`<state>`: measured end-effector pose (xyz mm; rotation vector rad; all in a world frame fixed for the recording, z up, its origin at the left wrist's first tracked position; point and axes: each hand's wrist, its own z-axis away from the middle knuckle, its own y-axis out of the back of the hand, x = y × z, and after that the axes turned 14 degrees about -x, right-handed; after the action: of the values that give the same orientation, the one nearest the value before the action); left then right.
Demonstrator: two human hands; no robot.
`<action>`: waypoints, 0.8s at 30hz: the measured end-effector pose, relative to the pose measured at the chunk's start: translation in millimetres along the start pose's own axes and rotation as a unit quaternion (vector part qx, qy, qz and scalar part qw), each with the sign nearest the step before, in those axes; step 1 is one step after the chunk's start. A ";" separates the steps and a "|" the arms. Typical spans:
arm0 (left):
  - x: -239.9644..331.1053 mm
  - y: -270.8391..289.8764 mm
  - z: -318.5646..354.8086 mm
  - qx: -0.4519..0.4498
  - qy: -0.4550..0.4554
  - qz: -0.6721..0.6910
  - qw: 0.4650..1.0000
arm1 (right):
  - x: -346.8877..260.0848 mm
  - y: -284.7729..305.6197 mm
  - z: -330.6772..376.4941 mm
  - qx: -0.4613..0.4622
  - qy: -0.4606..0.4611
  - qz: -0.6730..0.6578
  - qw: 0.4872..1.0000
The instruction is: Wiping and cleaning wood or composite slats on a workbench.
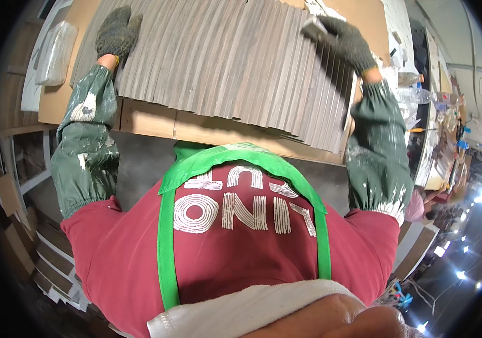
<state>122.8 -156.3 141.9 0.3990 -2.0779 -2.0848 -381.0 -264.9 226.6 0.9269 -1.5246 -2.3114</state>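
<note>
Many long grey-brown strips (213, 62) are packed side by side in a big row on the table, right in front of the person. The left hand (118, 35), in a dark glove, is over the left part of the row. It is fairly flat, with the fingers close together and the thumb out to the side, and it has nothing in its grip that can be seen. The right hand (350, 46), also gloved, is over the far right part of the row. It is closed around a small grey block (314, 31), and its shadow falls on the strips. Whether the block touches them is hard to tell. The near ends of the strips make a jagged edge beside a pale wood edge (196, 125). Dark floor (142, 159) shows between that edge and the person's green apron (241, 160). On the left, some brown board (55, 107) shows past the strips, and a clear plastic pack (57, 53) sits there. On the right, a clear bottle (414, 94) lies near the right sleeve (379, 141).
</note>
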 end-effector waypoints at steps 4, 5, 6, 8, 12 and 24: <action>-3.5 11.8 -8.6 -0.033 -0.091 -0.020 0.995 | 8.2 -18.0 -3.3 0.029 -0.064 0.077 0.995; -6.7 27.5 -5.4 -0.060 -0.112 -0.013 0.992 | -4.2 -20.5 10.4 0.033 -0.028 0.061 0.997; -11.7 35.7 -6.2 -0.088 -0.133 -0.006 0.987 | -23.5 -24.8 31.7 0.037 0.008 0.047 0.998; -32.4 36.4 -28.2 -0.095 -0.189 -0.009 0.977 | -64.9 -40.4 81.7 0.020 0.013 0.014 1.000; -48.1 32.3 -62.9 -0.139 -0.249 0.074 0.956 | -110.9 -91.0 167.4 -0.036 -0.026 0.019 0.999; 25.2 3.1 -148.9 -0.152 -0.230 0.117 0.954 | -128.6 -75.4 138.2 -0.015 -0.143 0.009 0.990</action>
<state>144.3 -305.8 144.4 -0.3956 -1.8400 -2.4567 -354.0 -64.2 245.0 0.5901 -1.5882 -2.5319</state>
